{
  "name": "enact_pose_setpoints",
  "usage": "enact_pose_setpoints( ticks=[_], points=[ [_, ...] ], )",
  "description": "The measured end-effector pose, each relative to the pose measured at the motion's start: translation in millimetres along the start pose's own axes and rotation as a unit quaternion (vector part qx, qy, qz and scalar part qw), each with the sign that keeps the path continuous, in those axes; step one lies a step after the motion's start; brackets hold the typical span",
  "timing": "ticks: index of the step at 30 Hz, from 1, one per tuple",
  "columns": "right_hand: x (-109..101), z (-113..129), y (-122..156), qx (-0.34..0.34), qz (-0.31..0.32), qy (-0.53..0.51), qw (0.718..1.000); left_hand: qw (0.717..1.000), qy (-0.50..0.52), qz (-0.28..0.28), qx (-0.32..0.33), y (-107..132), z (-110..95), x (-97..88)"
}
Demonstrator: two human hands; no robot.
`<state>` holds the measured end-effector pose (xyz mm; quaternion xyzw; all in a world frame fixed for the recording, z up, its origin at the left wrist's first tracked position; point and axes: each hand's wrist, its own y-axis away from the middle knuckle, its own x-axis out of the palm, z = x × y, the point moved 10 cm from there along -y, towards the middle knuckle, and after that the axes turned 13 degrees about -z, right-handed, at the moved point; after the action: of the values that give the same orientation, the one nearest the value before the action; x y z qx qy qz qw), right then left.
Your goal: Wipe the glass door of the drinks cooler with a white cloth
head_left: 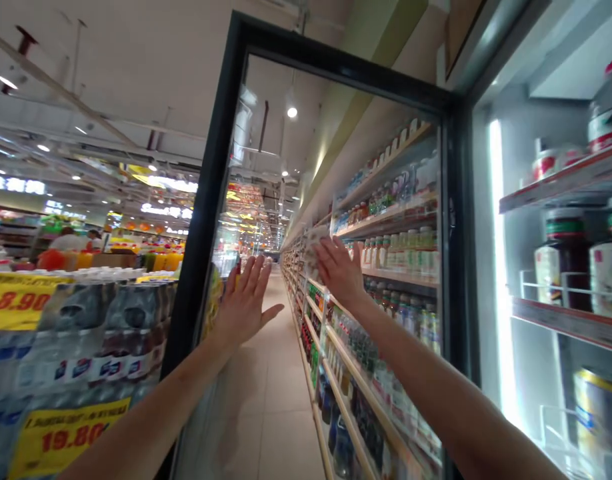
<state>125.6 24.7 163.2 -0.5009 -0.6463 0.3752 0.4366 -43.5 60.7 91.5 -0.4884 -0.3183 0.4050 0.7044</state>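
A glass fridge door (pixel 236 40) with a black frame stands swung open in front of me. My left hand (pixel 247 293) lies flat on or close to the glass, its fingers stretched and its thumb apart, holding nothing. Higher up and to the right, my right hand (pixel 340 270) presses a pale, crumpled cloth (pixel 315 243) to the pane. Part of the cloth is hidden under the fingers. Through the glass, a long aisle floor and shelves of drinks show.
To the right is the lit fridge interior with dark bottles (pixel 566 253) on wire-fronted shelves and a can (pixel 599 407) lower down. Stacked packs of bottled drinks (pixel 86 360) with yellow price signs (pixel 66 433) stand at left. People appear farther back on the left.
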Motion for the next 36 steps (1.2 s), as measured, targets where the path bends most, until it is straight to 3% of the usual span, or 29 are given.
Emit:
enact_pose_setpoints(
  ticks=[2, 5, 7, 9, 12, 14, 15, 18, 20, 22, 25, 27, 28, 30, 32, 33, 34, 36],
  points=[
    [-10.9, -46.5, -5.7, 0.046, 0.008, 0.042, 0.998, 1.0, -0.005, 0.002, 0.001, -0.3, -1.6, -0.3],
    [-39.7, -144.1, -6.1, 0.204, -0.02, 0.095, 0.974, 1.0, -0.011, 0.008, -0.007, -0.9, -2.9, -0.5],
    [-45.6, -165.7, -4.6, 0.259, -0.047, 0.098, 0.96, 1.0, -0.012, 0.01, -0.011, -1.3, -3.2, -0.6],
    [-32.7, -138.9, -5.9, 0.24, -0.05, 0.082, 0.966, 1.0, -0.017, 0.009, -0.008, -1.7, -3.4, -0.5],
    [1.8, -54.0, -6.4, 0.085, 0.005, 0.035, 0.996, 0.999, -0.034, 0.011, 0.003, -1.7, -2.5, 0.8],
    [8.3, -31.6, 2.0, 0.022, 0.03, 0.031, 0.999, 0.999, -0.044, 0.017, 0.005, -1.6, -1.7, 1.7],
    [3.1, -42.5, 6.8, 0.036, 0.026, 0.044, 0.998, 0.999, -0.048, 0.021, 0.003, -1.6, -1.5, 2.1],
    [-32.5, -123.5, 24.3, 0.182, -0.026, 0.113, 0.976, 0.998, -0.054, 0.035, -0.008, -2.9, -3.0, 3.1],
    [-50.3, -159.0, 34.9, 0.234, -0.057, 0.126, 0.962, 0.998, -0.049, 0.039, -0.016, -4.7, -5.2, 3.5],
    [-52.7, -155.3, 40.8, 0.214, -0.066, 0.097, 0.97, 0.998, -0.043, 0.036, -0.027, -6.5, -6.2, 3.6],
    [-39.0, -109.2, 54.5, 0.129, -0.027, 0.037, 0.991, 0.998, -0.039, 0.031, -0.037, -8.3, -6.6, 2.8],
    [-34.0, -93.6, 68.5, 0.097, 0.013, 0.031, 0.995, 0.998, -0.036, 0.036, -0.036, -9.0, -7.8, 1.9],
    [-37.1, -100.0, 75.1, 0.108, 0.019, 0.045, 0.993, 0.998, -0.034, 0.039, -0.037, -9.5, -8.5, 1.1],
    [-55.3, -139.8, 87.9, 0.2, -0.004, 0.109, 0.974, 0.997, -0.031, 0.048, -0.043, -10.4, -9.7, -0.3],
    [-77.7, -183.8, 103.2, 0.32, -0.046, 0.174, 0.93, 0.997, -0.024, 0.049, -0.049, -11.2, -11.1, -2.0],
    [-83.1, -194.3, 108.3, 0.354, -0.058, 0.189, 0.914, 0.997, -0.021, 0.047, -0.051, -11.3, -11.8, -2.6],
    [-83.6, -194.4, 109.8, 0.361, -0.063, 0.19, 0.911, 0.998, -0.019, 0.044, -0.052, -11.2, -12.2, -2.9],
    [-69.9, -164.3, 102.5, 0.293, -0.045, 0.152, 0.943, 0.998, -0.02, 0.037, -0.048, -10.2, -12.9, -2.9]
  ],
)
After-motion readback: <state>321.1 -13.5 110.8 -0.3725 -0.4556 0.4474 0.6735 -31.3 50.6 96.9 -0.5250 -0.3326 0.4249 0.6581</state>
